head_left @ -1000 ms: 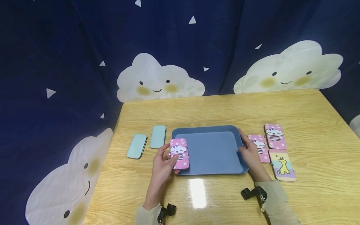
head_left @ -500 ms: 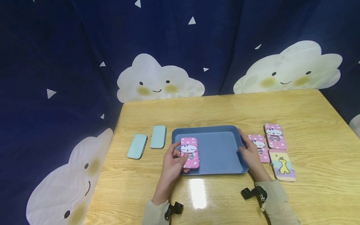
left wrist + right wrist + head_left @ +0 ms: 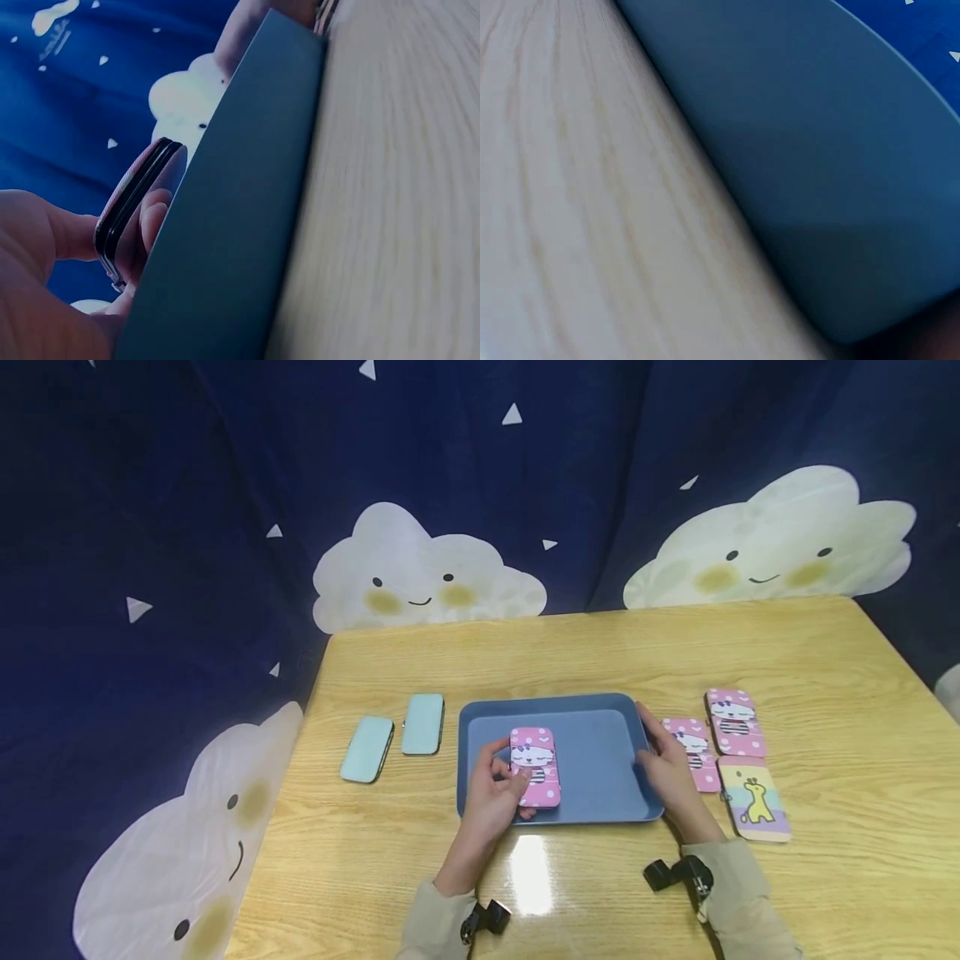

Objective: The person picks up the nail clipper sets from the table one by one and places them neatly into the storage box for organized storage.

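The left hand (image 3: 492,795) pinches a pink cartoon-animal case (image 3: 534,753) in its fingers over the blue tray (image 3: 600,768), just nine o'clock of centre; the right hand (image 3: 670,774) grips the tray's three-o'clock wall. A giraffe-print case (image 3: 755,800) lies on the worktop (image 3: 585,660) at four, two mint-green cases (image 3: 423,724) at nine.

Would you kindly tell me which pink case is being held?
The pink case over the tray, pinched by the left hand; the other two pink cases lie unheld to the tray's right.
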### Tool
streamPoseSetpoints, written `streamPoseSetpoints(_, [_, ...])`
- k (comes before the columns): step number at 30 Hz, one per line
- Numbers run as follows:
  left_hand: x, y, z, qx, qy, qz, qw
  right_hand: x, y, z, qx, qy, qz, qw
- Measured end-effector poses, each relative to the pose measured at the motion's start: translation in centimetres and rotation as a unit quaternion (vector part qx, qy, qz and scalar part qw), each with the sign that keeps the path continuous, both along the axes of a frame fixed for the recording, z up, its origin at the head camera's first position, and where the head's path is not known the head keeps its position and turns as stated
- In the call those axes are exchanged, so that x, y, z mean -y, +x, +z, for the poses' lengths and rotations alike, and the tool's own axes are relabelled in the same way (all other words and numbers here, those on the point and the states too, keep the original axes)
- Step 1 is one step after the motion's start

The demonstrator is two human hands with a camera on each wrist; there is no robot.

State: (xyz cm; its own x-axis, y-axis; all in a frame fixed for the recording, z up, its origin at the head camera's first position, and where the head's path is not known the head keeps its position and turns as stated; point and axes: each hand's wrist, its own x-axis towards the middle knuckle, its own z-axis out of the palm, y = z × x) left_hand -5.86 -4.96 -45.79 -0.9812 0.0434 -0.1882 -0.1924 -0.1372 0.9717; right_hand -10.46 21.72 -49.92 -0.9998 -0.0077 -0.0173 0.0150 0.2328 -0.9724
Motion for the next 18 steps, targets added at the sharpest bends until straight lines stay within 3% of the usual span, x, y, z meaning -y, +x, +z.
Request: streamPoseSetpoints(18, [-2.0, -1.0, -0.4, 0.010, 0.000, 0.009, 0.9999, 0.1, 0.0, 0.0, -0.004, 0.000, 0.002, 1.0000])
